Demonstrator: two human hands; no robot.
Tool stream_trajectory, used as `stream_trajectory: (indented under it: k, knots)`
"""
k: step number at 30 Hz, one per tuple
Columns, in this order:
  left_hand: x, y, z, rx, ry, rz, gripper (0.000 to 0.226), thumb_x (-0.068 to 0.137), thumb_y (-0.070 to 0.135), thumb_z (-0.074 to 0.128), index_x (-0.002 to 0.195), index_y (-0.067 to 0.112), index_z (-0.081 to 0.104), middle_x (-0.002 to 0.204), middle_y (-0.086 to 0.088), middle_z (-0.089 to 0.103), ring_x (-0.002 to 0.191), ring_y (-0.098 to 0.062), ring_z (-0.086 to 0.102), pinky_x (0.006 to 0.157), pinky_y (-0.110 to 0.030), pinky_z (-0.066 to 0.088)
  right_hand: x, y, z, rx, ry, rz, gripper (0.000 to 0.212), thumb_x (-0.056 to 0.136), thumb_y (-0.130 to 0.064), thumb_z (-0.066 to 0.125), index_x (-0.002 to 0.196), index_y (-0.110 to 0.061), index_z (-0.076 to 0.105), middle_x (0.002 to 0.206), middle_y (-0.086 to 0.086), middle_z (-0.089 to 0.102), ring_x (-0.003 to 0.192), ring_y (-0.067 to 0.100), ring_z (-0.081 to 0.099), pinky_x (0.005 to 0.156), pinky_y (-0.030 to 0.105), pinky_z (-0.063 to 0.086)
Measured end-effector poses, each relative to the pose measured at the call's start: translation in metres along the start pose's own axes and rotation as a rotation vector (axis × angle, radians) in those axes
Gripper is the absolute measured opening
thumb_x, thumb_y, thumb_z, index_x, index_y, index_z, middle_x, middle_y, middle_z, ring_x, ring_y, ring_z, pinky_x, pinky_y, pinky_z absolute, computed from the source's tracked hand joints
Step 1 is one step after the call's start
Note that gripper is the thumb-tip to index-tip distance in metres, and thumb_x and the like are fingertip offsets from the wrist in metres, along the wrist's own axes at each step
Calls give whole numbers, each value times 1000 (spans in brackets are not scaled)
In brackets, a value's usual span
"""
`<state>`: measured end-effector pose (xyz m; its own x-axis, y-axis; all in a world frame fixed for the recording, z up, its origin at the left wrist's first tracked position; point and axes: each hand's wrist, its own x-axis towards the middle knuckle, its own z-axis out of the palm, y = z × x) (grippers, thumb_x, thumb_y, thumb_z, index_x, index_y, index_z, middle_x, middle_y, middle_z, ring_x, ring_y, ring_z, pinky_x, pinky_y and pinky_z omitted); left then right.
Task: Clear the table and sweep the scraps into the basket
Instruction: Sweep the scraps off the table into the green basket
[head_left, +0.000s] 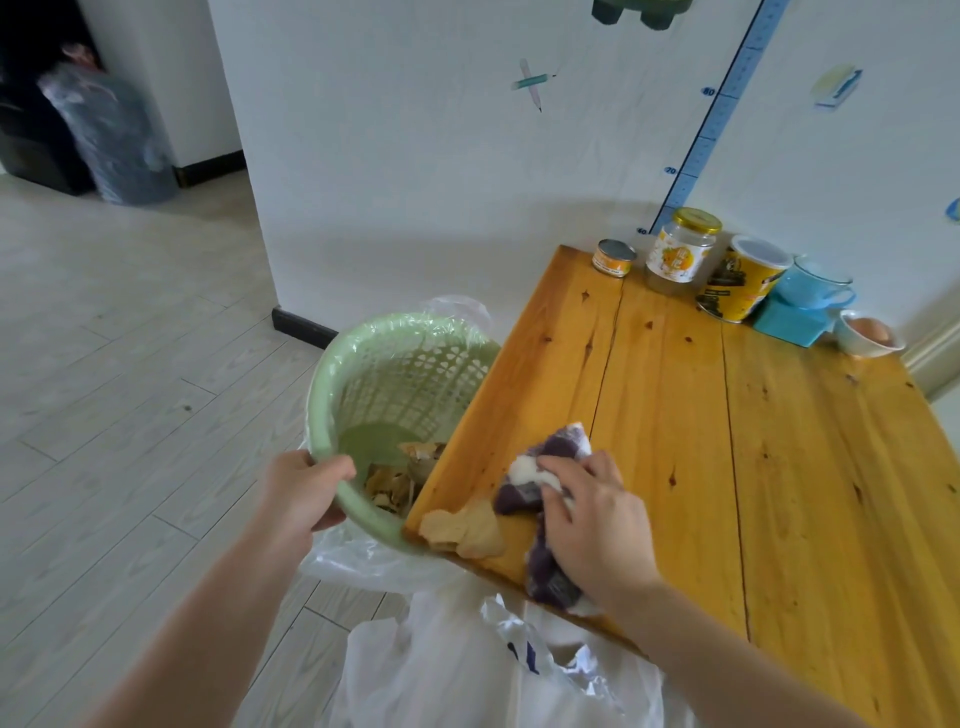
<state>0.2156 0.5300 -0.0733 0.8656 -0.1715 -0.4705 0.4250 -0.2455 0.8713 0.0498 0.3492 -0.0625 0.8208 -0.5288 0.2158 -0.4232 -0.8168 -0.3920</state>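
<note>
Left hand (306, 493) grips the basket (321, 400) rim at the table (779, 467) edge; right hand (592, 525) holds a cloth (561, 447), fingers curled, just beside scraps (467, 527).

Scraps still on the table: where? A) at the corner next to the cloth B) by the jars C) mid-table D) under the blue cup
A: the scraps lie at the table corner, beside the cloth under the right hand, by the green basket.

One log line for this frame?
left hand grips green plastic basket rim | right hand grips purple-white cloth | tan scraps at wooden table edge
</note>
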Motion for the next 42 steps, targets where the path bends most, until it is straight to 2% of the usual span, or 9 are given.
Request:
stream_trajectory:
  k: [5, 9, 15, 20, 24, 28, 33, 37, 42]
  knots:
    - [-8, -6, -7, -15, -13, 6, 5, 79, -3, 56, 75, -3, 57, 77, -22, 60, 72, -33, 59, 71, -41, 52, 35, -50, 31, -68, 86, -34, 20, 75, -10, 62, 93, -15, 69, 86, 14, 61, 40, 14, 30, 37, 10, 7]
    - [-9, -9, -10, -16, -16, 12, 6, 79, -2, 56, 81, -7, 57, 73, -19, 59, 66, -31, 58, 67, -38, 53, 55, -75, 43, -72, 31, 15, 33, 92, -12, 41, 123, -15, 53, 116, 14, 46, 64, 22, 40, 42, 21, 18]
    - [-6, -9, -10, -28, 29, -22, 6, 80, -1, 59, 77, -1, 54, 76, -20, 59, 67, -31, 59, 70, -42, 53, 77, -92, 50, -71, -51, -32, 34, 93, -9, 37, 125, -14, 47, 121, 13, 41, 70, 23, 40, 43, 23, 19]
    - [-2, -6, -12, -41, 42, -42, 10, 82, -2, 58, 74, 1, 52, 72, -18, 59, 62, -28, 59, 64, -39, 53, 93, -78, 37, 213, 48, -24, 34, 95, -12, 44, 127, -18, 52, 127, 12, 43, 69, 16, 55, 56, 20, 49]
    - [-3, -4, -17, -41, 24, -20, 7, 81, -3, 57, 76, 0, 53, 74, -18, 61, 63, -29, 61, 48, -28, 54, 95, -37, -14, 222, 173, 15, 33, 94, -16, 47, 126, -19, 54, 117, 10, 49, 73, 10, 48, 54, 9, 37]
    - [-5, -6, -22, -39, 4, -2, 4, 80, -5, 55, 77, -2, 55, 75, -20, 61, 64, -30, 60, 61, -35, 54, 64, 22, -50, -55, -54, 132, 31, 93, -20, 48, 124, -24, 56, 115, 8, 49, 81, 18, 48, 53, 15, 30]
    - [-7, -7, -22, -53, -7, -38, 8, 78, -5, 57, 86, -7, 56, 78, -23, 59, 66, -31, 59, 62, -37, 52, -1, 33, -25, -51, 22, 54, 27, 87, -13, 59, 113, -17, 65, 97, 2, 52, 56, 7, 51, 43, 15, 41]
    - [-8, -7, -22, -50, -3, -32, 2, 78, -4, 57, 80, -3, 56, 77, -22, 59, 62, -29, 59, 58, -33, 53, -9, -7, 5, -39, 100, -127, 23, 73, -9, 63, 93, -18, 71, 83, 9, 60, 37, 6, 40, 31, 7, 27]
    - [-11, -5, -22, -57, 5, -33, 6, 80, -6, 54, 75, -1, 54, 70, -19, 58, 60, -29, 58, 57, -35, 50, 6, -59, 31, -82, 109, -198, 20, 64, -12, 63, 80, -21, 69, 76, 7, 58, 32, 10, 41, 26, 14, 28]
